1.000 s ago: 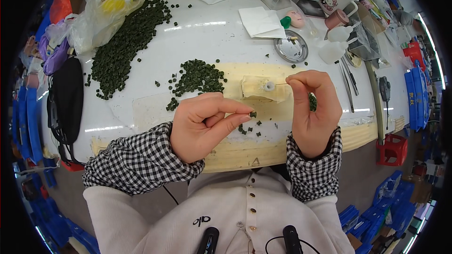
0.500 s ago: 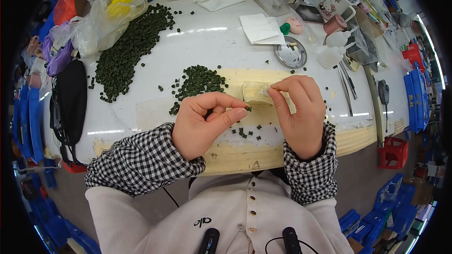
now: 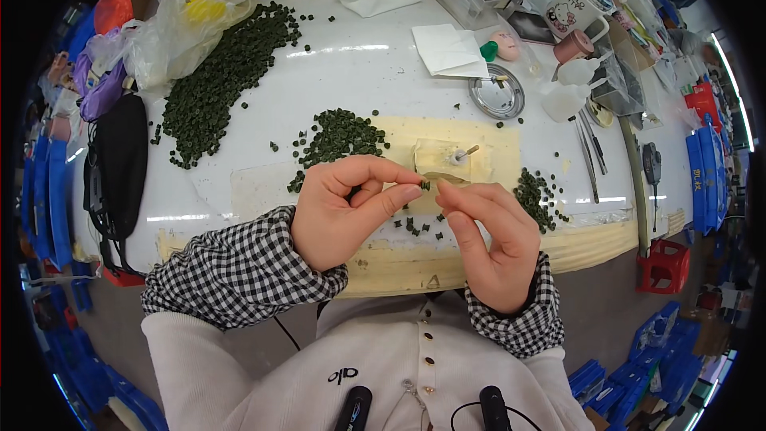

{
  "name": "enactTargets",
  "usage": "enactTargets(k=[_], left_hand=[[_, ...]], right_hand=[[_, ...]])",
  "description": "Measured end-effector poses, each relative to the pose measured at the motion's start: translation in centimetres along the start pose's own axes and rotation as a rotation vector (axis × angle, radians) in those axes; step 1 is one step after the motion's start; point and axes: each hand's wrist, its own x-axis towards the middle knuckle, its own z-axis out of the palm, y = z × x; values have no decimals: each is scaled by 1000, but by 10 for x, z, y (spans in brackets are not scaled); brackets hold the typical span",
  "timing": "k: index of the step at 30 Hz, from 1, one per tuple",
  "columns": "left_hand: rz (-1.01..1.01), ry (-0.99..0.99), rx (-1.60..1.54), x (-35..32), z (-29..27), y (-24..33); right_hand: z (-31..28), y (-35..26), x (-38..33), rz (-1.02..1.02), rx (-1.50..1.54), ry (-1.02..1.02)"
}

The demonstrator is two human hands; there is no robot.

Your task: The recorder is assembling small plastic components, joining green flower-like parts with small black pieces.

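Note:
Between its thumb and index finger, my left hand [image 3: 339, 209] pinches a small dark green core [image 3: 425, 186], shaped like a tiny spool. My right hand [image 3: 496, 243] is just to the right, its index fingertip close to the core and its thumb held away; I see nothing held in it. Beyond both hands sits a cream block [image 3: 431, 150] with a thin wooden stick [image 3: 472, 149] rising from a whitish fitting on it. Several loose cores [image 3: 412, 225] lie near the table edge. A small heap of cores [image 3: 341, 136] is beyond my left hand.
A large heap of green cores [image 3: 215, 84] spreads at the far left beside plastic bags [image 3: 171, 48]. More cores [image 3: 536, 191] lie to the right. Tweezers [image 3: 588, 161], a round metal dish [image 3: 496, 96], a white mug [image 3: 576, 8] and a black pouch [image 3: 118, 172] stand around.
My right hand has left the wooden stick on the block and come down and nearer, toward the core. The left hand keeps its pinch almost in place. Cores at the right are uncovered.

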Motion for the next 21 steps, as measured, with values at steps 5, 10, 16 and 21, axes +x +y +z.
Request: enactTargets(k=[5,10,16,21], left_hand=[[197,5,162,3,-1,-4],[198,-1,157,3,-2,-5],[253,-27,224,4,-3,-3],[323,-61,310,4,-4,-2]], right_hand=[[3,2,-4,64,115,-42],[5,5,-6,106,166,-49],[2,13,-6,35,119,-73],[-2,17,-4,-17,70,-107]])
